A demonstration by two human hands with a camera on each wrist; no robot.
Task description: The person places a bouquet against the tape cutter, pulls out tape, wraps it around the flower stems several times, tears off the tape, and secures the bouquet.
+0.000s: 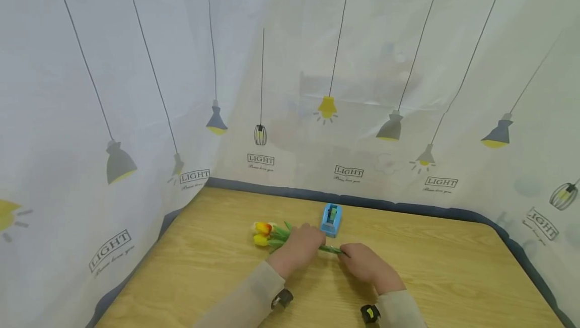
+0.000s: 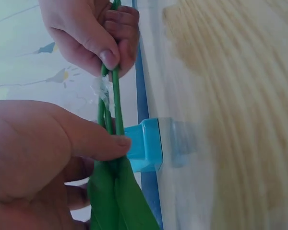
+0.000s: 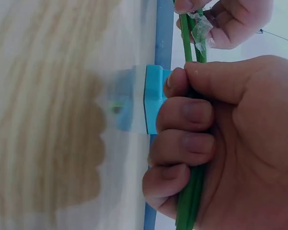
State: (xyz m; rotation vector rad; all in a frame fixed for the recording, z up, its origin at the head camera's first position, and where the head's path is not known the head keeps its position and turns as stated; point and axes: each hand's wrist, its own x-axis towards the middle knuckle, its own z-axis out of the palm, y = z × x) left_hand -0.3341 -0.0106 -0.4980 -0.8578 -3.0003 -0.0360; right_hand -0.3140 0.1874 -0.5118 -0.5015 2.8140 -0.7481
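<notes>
A small bunch of tulips [image 1: 263, 240] with yellow and orange-red blooms lies crosswise above the table, blooms to the left. My left hand [image 1: 299, 248] pinches the green stems [image 2: 105, 122] just past the leaves [image 2: 113, 196], thumb on top. Further down, my right hand [image 1: 366, 266] grips the stem ends, its fingers curled round them in the right wrist view. Between the two hands a crumpled piece of clear tape [image 3: 200, 32] clings to the stems. Behind the hands stands a blue tape dispenser [image 1: 331, 220], touched by neither.
The wooden table [image 1: 453, 272] runs out to a dark blue edge [image 1: 362, 202] at the back. A pale curtain [image 1: 290, 76] printed with hanging lamps surrounds it on the left, back and right.
</notes>
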